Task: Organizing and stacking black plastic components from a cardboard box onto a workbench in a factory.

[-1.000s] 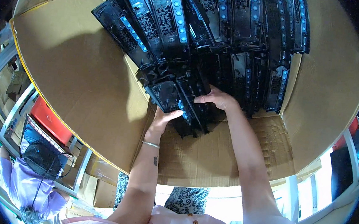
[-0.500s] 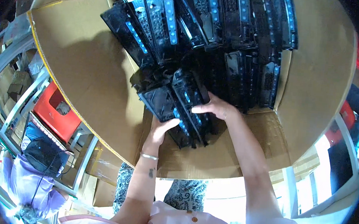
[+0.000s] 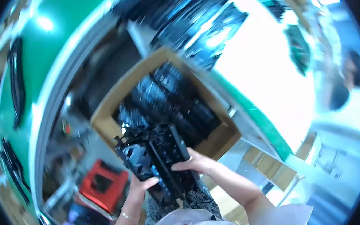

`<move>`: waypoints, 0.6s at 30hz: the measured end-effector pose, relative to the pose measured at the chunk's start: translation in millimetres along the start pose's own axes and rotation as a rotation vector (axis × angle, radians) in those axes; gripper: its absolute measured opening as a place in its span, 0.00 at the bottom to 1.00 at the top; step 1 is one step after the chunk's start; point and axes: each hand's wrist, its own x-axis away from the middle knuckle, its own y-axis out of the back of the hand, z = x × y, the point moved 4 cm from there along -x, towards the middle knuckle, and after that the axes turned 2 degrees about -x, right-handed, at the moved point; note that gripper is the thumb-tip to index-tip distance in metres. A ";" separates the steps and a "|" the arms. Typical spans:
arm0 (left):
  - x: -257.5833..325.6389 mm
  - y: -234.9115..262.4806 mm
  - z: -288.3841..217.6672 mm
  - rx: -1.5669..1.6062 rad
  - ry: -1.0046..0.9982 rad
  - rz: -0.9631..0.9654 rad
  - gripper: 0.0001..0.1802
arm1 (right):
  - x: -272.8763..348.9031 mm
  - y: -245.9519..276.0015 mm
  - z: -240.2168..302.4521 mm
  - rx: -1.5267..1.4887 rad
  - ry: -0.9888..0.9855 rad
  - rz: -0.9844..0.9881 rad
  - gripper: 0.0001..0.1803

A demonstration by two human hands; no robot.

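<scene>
Both hands hold a bundle of black plastic panel parts (image 3: pixel 155 157) in front of my body. My left hand (image 3: pixel 139 189) grips the bundle from below at its near end. My right hand (image 3: pixel 196 162) presses on its right side, fingers spread over the top edge. Just behind the bundle is an open cardboard box (image 3: pixel 103 125) with several more black parts (image 3: pixel 176 103) stacked inside. The picture is blurred by motion.
A red crate (image 3: pixel 104 185) sits low on the left. More black parts (image 3: pixel 195 20) are piled on a bright surface at the top. Green surface (image 3: pixel 54 39) and a metal frame (image 3: pixel 48 115) are on the left. Another person (image 3: pixel 347 87) stands far right. Cardboard boxes (image 3: pixel 269 164) lie right.
The view has swung away from the close-up box interior. The bundle of black parts has come out of the box and now sits in both hands near my body.
</scene>
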 end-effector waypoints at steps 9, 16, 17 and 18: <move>35.0 -227.4 -244.7 -0.685 -0.142 0.443 0.64 | 166.3 -0.8 148.0 -0.390 0.638 -0.127 0.22; -76.2 -333.7 -296.1 -1.067 -0.059 0.501 0.29 | 120.2 87.8 224.6 -0.707 0.877 0.086 0.16; -90.9 -338.1 -291.8 -1.143 -0.037 0.447 0.28 | 101.3 106.1 222.2 -0.756 0.854 0.045 0.16; -99.2 -338.5 -288.7 -1.188 -0.014 0.424 0.33 | 95.4 109.8 218.4 -0.774 0.864 -0.056 0.15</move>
